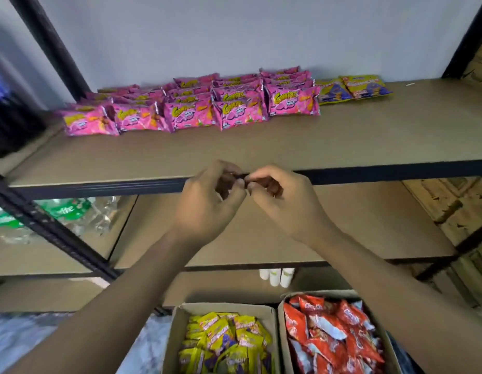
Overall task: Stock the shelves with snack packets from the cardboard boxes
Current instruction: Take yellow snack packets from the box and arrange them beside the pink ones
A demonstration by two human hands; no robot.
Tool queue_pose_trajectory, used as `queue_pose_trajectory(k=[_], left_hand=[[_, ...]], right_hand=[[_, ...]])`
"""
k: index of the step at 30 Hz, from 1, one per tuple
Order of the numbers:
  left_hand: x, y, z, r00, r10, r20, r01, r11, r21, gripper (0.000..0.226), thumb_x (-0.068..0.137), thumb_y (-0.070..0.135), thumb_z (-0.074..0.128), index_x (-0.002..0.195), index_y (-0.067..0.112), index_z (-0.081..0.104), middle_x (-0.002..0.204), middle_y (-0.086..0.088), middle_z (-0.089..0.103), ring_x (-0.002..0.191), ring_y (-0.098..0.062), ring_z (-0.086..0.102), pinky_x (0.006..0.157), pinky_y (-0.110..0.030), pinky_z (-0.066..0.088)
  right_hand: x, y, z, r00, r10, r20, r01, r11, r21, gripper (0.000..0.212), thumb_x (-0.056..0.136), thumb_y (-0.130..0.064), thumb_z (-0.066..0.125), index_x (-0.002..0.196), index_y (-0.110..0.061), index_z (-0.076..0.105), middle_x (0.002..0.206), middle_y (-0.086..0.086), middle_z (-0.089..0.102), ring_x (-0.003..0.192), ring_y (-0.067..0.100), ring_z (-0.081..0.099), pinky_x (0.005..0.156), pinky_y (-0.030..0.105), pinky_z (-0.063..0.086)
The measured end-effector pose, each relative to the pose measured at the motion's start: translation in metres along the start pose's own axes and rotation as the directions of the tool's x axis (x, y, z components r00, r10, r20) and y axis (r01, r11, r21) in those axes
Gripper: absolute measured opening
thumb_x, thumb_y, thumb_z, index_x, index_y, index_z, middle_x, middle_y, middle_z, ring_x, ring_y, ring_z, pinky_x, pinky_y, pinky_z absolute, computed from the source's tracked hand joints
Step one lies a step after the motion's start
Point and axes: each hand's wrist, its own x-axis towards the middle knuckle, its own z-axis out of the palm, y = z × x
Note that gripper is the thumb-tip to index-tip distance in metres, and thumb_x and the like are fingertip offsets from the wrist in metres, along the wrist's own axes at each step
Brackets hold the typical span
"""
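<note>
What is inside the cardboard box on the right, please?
The right cardboard box holds piled red snack packets, up to its rim. Anything beneath the top layer is covered, and the box's near end runs out of view.

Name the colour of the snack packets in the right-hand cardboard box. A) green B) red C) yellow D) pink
B: the right-hand cardboard box holds red packets; the yellow packets sit in the left box.

Dark bit (241,176) btwn left hand (207,203) & right hand (288,203) too small to ID; cardboard boxes (226,306) cut off below.
</note>
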Motion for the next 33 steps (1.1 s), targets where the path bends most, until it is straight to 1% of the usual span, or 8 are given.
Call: queue_pose_trajectory(k=[6, 14, 17, 21, 24, 27, 30, 33], left_hand=[[-0.095, -0.086, -0.039, 0.964, -0.264, 0.041, 0.261, 0.962, 0.078, 0.008, 0.089, 0.022, 0.067, 0.097, 0.022, 0.064, 0.073, 0.010, 0.064, 0.069, -0.009, 0.058, 0.059, -0.009, 0.039], [-0.217, -0.200, -0.011, 0.722, -0.659, 0.210, 0.647, 0.751, 0.134, 0.016, 0.090, 0.024, 0.063, 0.106, 0.024, 0.061, 0.087, 0.010, 0.064, 0.077, -0.001, 0.059, 0.063, -0.012, 0.039], [-0.252, -0.236, 0.015, 0.639, -0.723, 0.262, 0.709, 0.686, 0.162, 0.015, 0.090, 0.028, 0.064, 0.105, 0.025, 0.060, 0.084, 0.014, 0.062, 0.076, -0.003, 0.058, 0.065, -0.017, 0.040], [-0.291, -0.290, 0.058, 0.532, -0.788, 0.312, 0.773, 0.602, 0.202, 0.013, 0.089, 0.028, 0.063, 0.098, 0.032, 0.055, 0.094, 0.006, 0.061, 0.068, 0.001, 0.056, 0.062, -0.012, 0.040], [-0.321, -0.333, 0.100, 0.431, -0.836, 0.339, 0.835, 0.512, 0.201, 0.013, 0.088, 0.030, 0.062, 0.094, 0.037, 0.054, 0.087, 0.011, 0.066, 0.084, -0.018, 0.064, 0.076, -0.030, 0.051], [-0.353, -0.375, 0.147, 0.336, -0.872, 0.357, 0.878, 0.427, 0.216, 0.011, 0.091, 0.026, 0.061, 0.102, 0.026, 0.062, 0.081, 0.007, 0.068, 0.080, -0.021, 0.063, 0.068, -0.028, 0.046], [-0.386, -0.415, 0.195, 0.302, -0.883, 0.360, 0.896, 0.392, 0.209, 0.014, 0.091, 0.024, 0.059, 0.105, 0.022, 0.063, 0.082, 0.002, 0.070, 0.064, -0.013, 0.057, 0.058, -0.026, 0.040], [-0.416, -0.456, 0.241, 0.218, -0.905, 0.365, 0.910, 0.324, 0.259, 0.018, 0.092, 0.024, 0.055, 0.107, 0.024, 0.064, 0.091, 0.002, 0.069, 0.079, -0.020, 0.063, 0.071, -0.029, 0.051]], right_hand=[[-0.046, 0.023, 0.099, 0.960, 0.132, 0.247, -0.136, 0.991, 0.000, 0.011, 0.091, -0.017, 0.065, 0.099, -0.021, 0.071, 0.081, -0.013, 0.065, 0.072, 0.010, 0.059, 0.066, 0.021, 0.047], [-0.128, 0.118, 0.193, 0.763, 0.432, 0.481, -0.381, 0.902, -0.204, 0.010, 0.090, -0.020, 0.068, 0.099, -0.022, 0.071, 0.085, -0.012, 0.066, 0.077, -0.001, 0.059, 0.073, 0.014, 0.042], [-0.156, 0.155, 0.214, 0.684, 0.529, 0.502, -0.461, 0.847, -0.264, 0.009, 0.089, -0.023, 0.067, 0.095, -0.031, 0.069, 0.086, -0.016, 0.067, 0.082, -0.005, 0.060, 0.075, 0.009, 0.042], [-0.188, 0.213, 0.245, 0.600, 0.624, 0.500, -0.533, 0.778, -0.332, 0.014, 0.088, -0.024, 0.068, 0.087, -0.037, 0.064, 0.089, -0.005, 0.069, 0.086, 0.014, 0.064, 0.080, 0.029, 0.048], [-0.215, 0.264, 0.272, 0.545, 0.689, 0.478, -0.598, 0.719, -0.355, 0.019, 0.089, -0.020, 0.068, 0.080, -0.037, 0.063, 0.083, -0.005, 0.070, 0.082, 0.017, 0.066, 0.080, 0.032, 0.050], [-0.248, 0.324, 0.299, 0.474, 0.754, 0.455, -0.657, 0.647, -0.387, 0.016, 0.087, -0.021, 0.068, 0.078, -0.035, 0.065, 0.073, -0.007, 0.070, 0.075, 0.019, 0.068, 0.078, 0.035, 0.054], [-0.286, 0.388, 0.323, 0.412, 0.810, 0.418, -0.733, 0.567, -0.376, 0.009, 0.080, -0.032, 0.069, 0.073, -0.038, 0.068, 0.080, -0.002, 0.074, 0.078, 0.022, 0.070, 0.081, 0.045, 0.057], [-0.324, 0.437, 0.348, 0.327, 0.871, 0.367, -0.800, 0.462, -0.383, 0.007, 0.076, -0.038, 0.066, 0.071, -0.042, 0.068, 0.093, 0.002, 0.073, 0.087, 0.026, 0.070, 0.082, 0.043, 0.057]])
